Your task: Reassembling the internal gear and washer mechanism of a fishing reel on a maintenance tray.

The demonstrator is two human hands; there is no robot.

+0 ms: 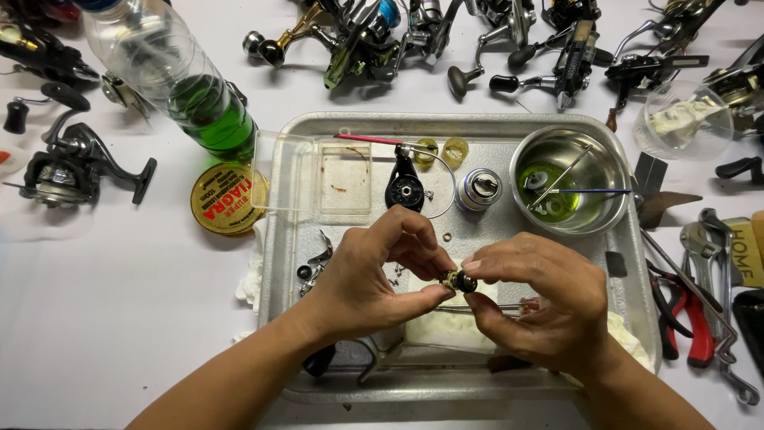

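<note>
**A:** What is in hand just now?

**B:** A small dark-and-brass reel part (458,280), pinched between both hands over the middle of the metal tray (274,318). The left hand (374,275) has thumb and forefinger closed on its left end; the right hand (541,299) closes thumb and forefinger on its right end. Neither hand holds anything else that I can see.

**A:** How far along would you judge the work?

**B:** Well into a strip-down, I'd say. Pieces already lie loose around the grip: a black side plate (403,187) and a silver spool (478,189) just beyond the fingers, small screws and washers near the left thumb, and at least two parts soaking in green liquid in the steel bowl (609,171) beyond the right hand. Whether this part is coming apart or going back together, I cannot tell.

**A:** Counts?

**B:** One tray, one bowl, one spool, one side plate. One clear plastic lid or box (322,179) beyond the left hand, one plastic bottle (171,76) of green liquid and one round yellow tin (227,199) further left. One whole spinning reel (76,163) far left of the grip, with another partly cut off above it; a row of about five or six more along the far edge, too crowded to count surely. Red-handled pliers (694,318) and a wrench or two lie right of the right hand.
</note>
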